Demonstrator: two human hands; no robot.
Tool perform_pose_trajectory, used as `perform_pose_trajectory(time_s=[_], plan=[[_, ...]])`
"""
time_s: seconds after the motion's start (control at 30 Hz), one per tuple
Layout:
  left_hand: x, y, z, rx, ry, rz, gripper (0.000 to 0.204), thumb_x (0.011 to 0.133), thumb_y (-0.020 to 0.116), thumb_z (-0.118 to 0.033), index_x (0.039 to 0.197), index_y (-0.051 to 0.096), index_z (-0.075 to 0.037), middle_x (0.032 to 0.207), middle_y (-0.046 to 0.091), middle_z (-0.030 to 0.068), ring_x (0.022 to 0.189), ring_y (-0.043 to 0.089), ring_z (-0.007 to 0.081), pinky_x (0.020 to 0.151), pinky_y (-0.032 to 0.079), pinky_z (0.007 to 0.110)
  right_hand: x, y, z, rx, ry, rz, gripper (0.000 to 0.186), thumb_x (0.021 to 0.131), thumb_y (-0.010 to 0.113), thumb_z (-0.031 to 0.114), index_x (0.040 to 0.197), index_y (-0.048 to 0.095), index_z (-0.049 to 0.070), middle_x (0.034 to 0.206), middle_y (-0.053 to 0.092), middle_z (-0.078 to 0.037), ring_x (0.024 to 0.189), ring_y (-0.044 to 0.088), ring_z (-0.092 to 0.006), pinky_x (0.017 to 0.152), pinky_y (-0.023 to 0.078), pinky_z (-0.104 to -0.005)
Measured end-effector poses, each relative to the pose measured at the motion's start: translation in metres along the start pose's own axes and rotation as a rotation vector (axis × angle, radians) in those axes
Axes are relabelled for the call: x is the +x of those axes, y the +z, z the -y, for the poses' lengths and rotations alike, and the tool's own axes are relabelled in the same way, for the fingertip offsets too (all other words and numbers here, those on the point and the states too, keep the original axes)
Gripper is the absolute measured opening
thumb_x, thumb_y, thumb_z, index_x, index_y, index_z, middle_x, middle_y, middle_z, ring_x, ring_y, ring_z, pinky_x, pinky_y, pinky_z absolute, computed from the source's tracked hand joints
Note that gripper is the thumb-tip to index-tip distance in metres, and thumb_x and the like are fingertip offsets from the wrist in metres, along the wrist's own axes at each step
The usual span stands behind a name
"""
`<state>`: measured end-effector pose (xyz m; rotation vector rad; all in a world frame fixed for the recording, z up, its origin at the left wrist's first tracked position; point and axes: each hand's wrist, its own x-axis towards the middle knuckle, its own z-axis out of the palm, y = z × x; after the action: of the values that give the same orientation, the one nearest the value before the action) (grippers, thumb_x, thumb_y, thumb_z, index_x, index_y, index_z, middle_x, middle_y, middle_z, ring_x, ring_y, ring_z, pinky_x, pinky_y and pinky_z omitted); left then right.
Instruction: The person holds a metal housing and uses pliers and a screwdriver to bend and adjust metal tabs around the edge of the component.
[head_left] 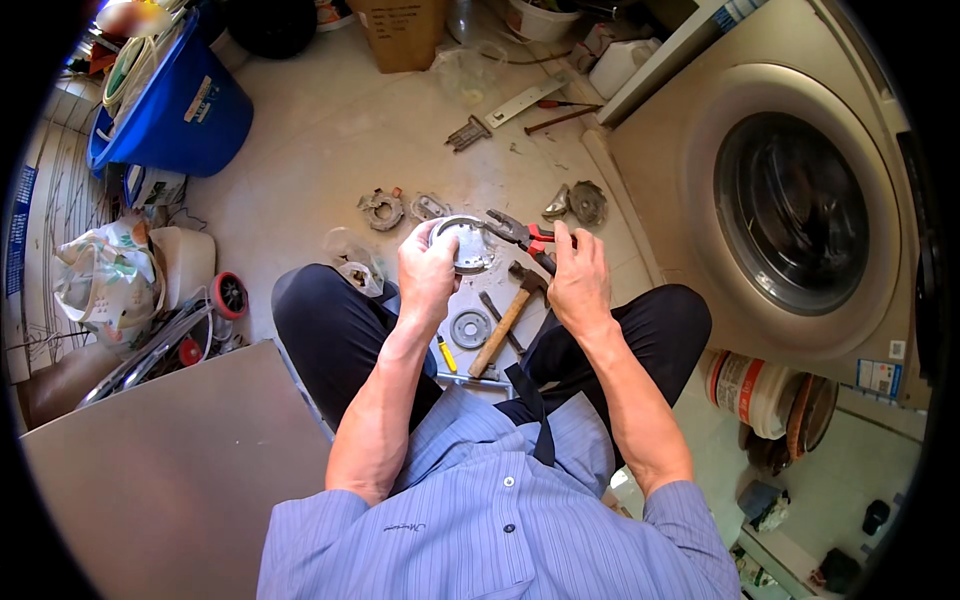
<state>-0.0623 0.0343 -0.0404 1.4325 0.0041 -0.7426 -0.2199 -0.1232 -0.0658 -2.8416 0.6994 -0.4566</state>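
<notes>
At frame centre you hold a round silver-grey metal part (pixel 466 245) and red-handled black steel pliers (pixel 522 236). Below them lies a hammer with a tan wooden handle (pixel 508 321). Upper left stands a bright blue plastic tub (pixel 190 110); at right, a champagne-beige washing machine (pixel 760 200). Your blue shirt (pixel 500 520) is finely pinstriped.

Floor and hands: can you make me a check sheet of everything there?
Surface: pale floor, dusty, with parts scattered on it.
Job's things: round metal part in the left hand; red-handled pliers in the right hand, jaws at the part's edge.
Clutter: wooden-handled hammer, metal disc, small metal pieces, blue bin, cardboard box.
Grippers: both hands closed around what they hold.
Cables: nothing seen.
Surroundings: front-loading washing machine, paint bucket.
</notes>
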Motion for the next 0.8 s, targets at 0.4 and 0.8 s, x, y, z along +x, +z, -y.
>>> perform_pose_trajectory(time_s=[0.4,0.8], plan=[[-0.003,-0.006,-0.001,-0.077,-0.057,0.070,0.028,0.092,0.055,-0.008,0.114,0.066,0.006,0.070,0.062,0.0034,0.042,0.045,0.0070,0.037,0.034,0.023,0.003,0.000,0.000,-0.231,-0.054,-0.119,0.046,0.087,0.059,0.006,0.133,0.059,0.005,0.121,0.055,-0.014,0.113,0.054,-0.0317,0.083,0.045,-0.0460],[0.000,-0.010,0.011,-0.082,0.040,0.038,0.025,0.096,0.058,-0.013,0.115,0.064,0.002,0.080,0.065,0.0042,0.052,0.053,0.0080,0.042,0.042,0.024,0.006,0.006,-0.004,-0.142,-0.160,-0.067,0.011,0.083,0.059,0.007,0.093,0.054,0.006,0.088,0.053,-0.014,0.083,0.060,-0.0332,0.069,0.046,-0.0445]])
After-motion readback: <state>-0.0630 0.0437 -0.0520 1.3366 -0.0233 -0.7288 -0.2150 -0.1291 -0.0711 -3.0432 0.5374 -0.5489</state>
